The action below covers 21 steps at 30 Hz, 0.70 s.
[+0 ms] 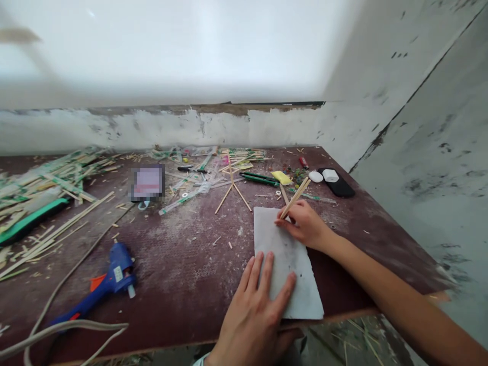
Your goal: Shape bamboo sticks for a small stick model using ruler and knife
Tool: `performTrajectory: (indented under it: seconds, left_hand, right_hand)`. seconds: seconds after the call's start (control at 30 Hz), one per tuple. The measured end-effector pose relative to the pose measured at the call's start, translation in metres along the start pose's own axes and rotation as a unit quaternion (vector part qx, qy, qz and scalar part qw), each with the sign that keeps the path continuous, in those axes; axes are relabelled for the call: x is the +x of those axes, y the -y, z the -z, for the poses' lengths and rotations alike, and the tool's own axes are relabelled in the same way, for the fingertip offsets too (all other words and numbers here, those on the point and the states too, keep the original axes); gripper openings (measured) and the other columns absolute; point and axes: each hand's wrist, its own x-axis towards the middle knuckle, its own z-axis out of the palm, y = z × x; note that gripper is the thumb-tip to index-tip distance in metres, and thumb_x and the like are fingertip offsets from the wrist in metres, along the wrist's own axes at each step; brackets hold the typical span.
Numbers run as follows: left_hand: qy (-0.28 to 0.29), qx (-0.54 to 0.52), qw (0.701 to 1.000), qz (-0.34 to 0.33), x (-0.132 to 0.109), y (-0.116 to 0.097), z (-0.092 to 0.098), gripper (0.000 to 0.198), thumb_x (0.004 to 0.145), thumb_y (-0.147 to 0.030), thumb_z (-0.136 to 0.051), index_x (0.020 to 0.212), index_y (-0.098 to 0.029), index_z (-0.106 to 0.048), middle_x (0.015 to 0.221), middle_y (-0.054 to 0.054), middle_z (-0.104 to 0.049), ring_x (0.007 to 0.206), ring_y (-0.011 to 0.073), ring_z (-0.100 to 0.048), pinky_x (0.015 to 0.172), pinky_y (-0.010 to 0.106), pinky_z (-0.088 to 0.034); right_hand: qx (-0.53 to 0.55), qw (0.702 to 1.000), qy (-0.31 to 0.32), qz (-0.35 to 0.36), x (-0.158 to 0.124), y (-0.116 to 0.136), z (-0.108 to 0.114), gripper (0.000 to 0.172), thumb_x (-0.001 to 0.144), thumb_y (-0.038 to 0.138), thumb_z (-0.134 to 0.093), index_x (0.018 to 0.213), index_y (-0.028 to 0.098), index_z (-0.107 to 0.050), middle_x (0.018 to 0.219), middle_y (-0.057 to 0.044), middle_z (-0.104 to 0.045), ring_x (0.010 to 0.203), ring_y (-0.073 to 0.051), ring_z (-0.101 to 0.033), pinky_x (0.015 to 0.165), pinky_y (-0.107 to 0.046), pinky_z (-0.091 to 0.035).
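Right hand (305,224) grips sticks (296,195), hiding their lower ends.

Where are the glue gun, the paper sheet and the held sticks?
glue gun (115,274): head view, blue body.
paper sheet (267,231): head view, bare upper-left part.
held sticks (296,196): head view, mid-shaft above the fingers.

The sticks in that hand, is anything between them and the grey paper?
No, nothing visible. The right hand holds the sticks with their lower ends right at the far part of the grey paper. The left hand lies flat on the paper's near part, away from the sticks.
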Motion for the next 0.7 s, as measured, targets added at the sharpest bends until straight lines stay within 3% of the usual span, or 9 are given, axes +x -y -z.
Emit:
performTrajectory:
  seconds: [0.07, 0.23, 0.37, 0.5, 0.7]
  left_hand:
    - [0.007, 0.001, 1.000, 0.000, 0.001, 0.000, 0.001, 0.097, 0.083, -0.062, -0.074, 0.163, -0.036, -0.026, 0.173, 0.017, -0.013, 0.153, 0.0449, -0.029, 0.117, 0.059, -0.041]
    - [0.026, 0.002, 1.000, 0.000, 0.003, -0.002, 0.002, 0.104, 0.075, -0.055, -0.084, 0.162, -0.033, -0.030, 0.170, 0.022, -0.021, 0.150, 0.0486, -0.033, 0.115, 0.062, -0.042]
    - [0.023, -0.014, 1.000, 0.002, 0.001, -0.001, -0.001, 0.099, 0.081, -0.054, -0.078, 0.163, -0.034, -0.025, 0.172, 0.020, -0.013, 0.153, 0.0478, -0.028, 0.117, 0.062, -0.040]
    - [0.021, -0.022, 1.000, 0.005, 0.000, -0.001, -0.002, 0.096, 0.082, -0.051, -0.077, 0.163, -0.034, -0.027, 0.173, 0.017, -0.006, 0.154, 0.0469, -0.025, 0.119, 0.062, -0.037]
    - [0.022, -0.020, 0.999, 0.011, 0.001, -0.002, 0.000, 0.097, 0.081, -0.052, -0.079, 0.162, -0.033, -0.029, 0.173, 0.019, -0.007, 0.154, 0.0476, -0.025, 0.118, 0.062, -0.038]
  right_hand:
    - [0.002, 1.000, -0.011, -0.013, 0.001, -0.001, 0.000, 0.017, 0.099, 0.032, -0.061, 0.090, 0.020, -0.068, 0.083, -0.005, -0.076, 0.077, -0.020, -0.069, 0.084, -0.037, -0.043]
    - [0.017, 0.999, 0.030, 0.013, 0.001, 0.005, -0.001, 0.016, 0.100, 0.034, -0.061, 0.092, 0.022, -0.068, 0.085, -0.003, -0.077, 0.077, -0.020, -0.069, 0.085, -0.037, -0.044]
    - [-0.026, 1.000, -0.006, -0.016, 0.000, 0.007, 0.001, 0.012, 0.099, 0.029, -0.062, 0.091, 0.021, -0.067, 0.083, -0.004, -0.076, 0.077, -0.021, -0.068, 0.082, -0.036, -0.043]
    - [0.007, 1.000, 0.008, 0.017, -0.004, 0.012, 0.001, 0.012, 0.099, 0.030, -0.063, 0.091, 0.022, -0.067, 0.084, -0.003, -0.076, 0.079, -0.020, -0.068, 0.083, -0.034, -0.045]
    - [0.003, 1.000, 0.011, -0.026, -0.003, 0.015, 0.002, 0.013, 0.098, 0.028, -0.063, 0.088, 0.022, -0.068, 0.081, -0.003, -0.075, 0.075, -0.020, -0.066, 0.076, -0.033, -0.046]
